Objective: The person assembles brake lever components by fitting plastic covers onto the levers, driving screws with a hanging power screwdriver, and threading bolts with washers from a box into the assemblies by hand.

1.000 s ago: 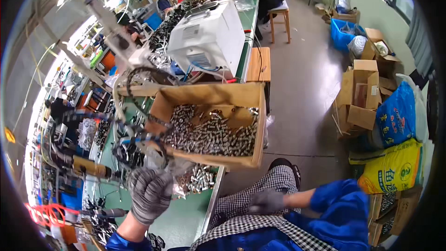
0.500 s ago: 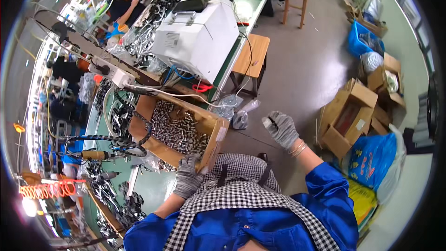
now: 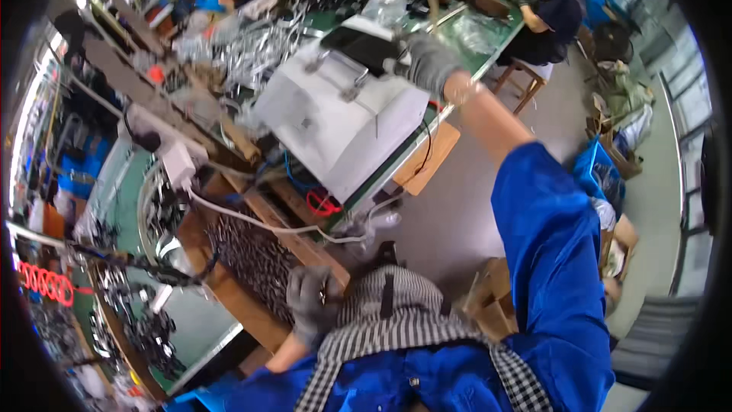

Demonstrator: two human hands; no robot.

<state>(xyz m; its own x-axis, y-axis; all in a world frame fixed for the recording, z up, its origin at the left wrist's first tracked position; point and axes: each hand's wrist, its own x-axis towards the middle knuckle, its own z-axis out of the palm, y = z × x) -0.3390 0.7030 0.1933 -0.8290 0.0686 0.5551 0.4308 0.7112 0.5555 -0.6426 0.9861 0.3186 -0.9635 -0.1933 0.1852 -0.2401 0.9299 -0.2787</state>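
Observation:
My right hand (image 3: 433, 65), in a grey knit glove, reaches out over the far end of a white metal box-shaped machine (image 3: 328, 130). Its fingers are bent beside the dark panel (image 3: 362, 47) on top; blur hides what they hold. My left hand (image 3: 309, 297), gloved the same way, is closed at the near edge of a cardboard box (image 3: 229, 282). A small shiny metal piece shows at its fingers. Inside the box lies a heap of small metal parts (image 3: 255, 259), smeared by motion.
A power strip (image 3: 179, 164) with a white cable hangs above the box. Red-handled scissors (image 3: 323, 202) lie near the machine. A wooden stool (image 3: 428, 159) stands beside the green table. A co-worker (image 3: 553, 19) sits at the far right, and cartons (image 3: 492, 297) stand on the floor.
My right hand has swung up and forward from over the floor to the machine's top. My left hand has curled its fingers at the box edge. The whole view has shifted.

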